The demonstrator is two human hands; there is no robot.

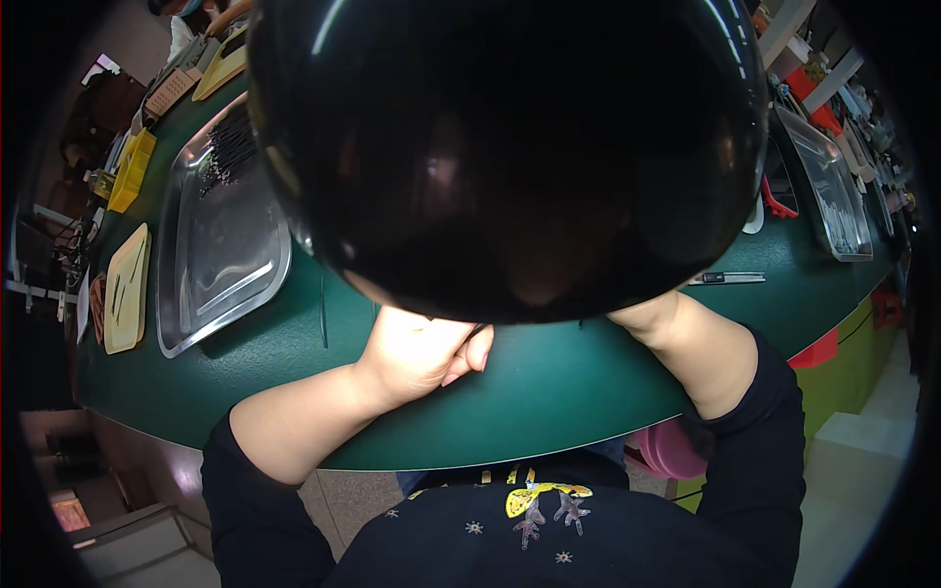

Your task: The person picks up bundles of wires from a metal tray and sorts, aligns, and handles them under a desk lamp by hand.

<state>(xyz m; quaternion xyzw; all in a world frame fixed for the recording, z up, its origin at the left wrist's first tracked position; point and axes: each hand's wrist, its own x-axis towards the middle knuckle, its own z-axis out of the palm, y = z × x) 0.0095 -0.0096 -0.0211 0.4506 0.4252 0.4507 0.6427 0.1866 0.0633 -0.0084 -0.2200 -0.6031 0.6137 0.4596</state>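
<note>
A large glossy black dome (510,167), perhaps a lamp hood, fills the upper middle and hides most of the work area. Just below its rim, my left hand (421,351) rests over the green tabletop (529,402) with its fingers curled closed. A small dark bit shows by the fingertips, but I cannot make out what is held. Of my right hand (649,316) only the wrist and heel show; its fingers are behind the dome. A thin black strand (324,312) lies left of my left hand. Near my right wrist lies a utility knife (727,278).
At left, a metal tray (176,328) holds a bundle of thin black strands (230,147). Past it are a cream tray (125,304) and a yellow bin (133,171). A clear tray (853,250) with small pale pieces stands at far right, near a red-handled tool (779,208).
</note>
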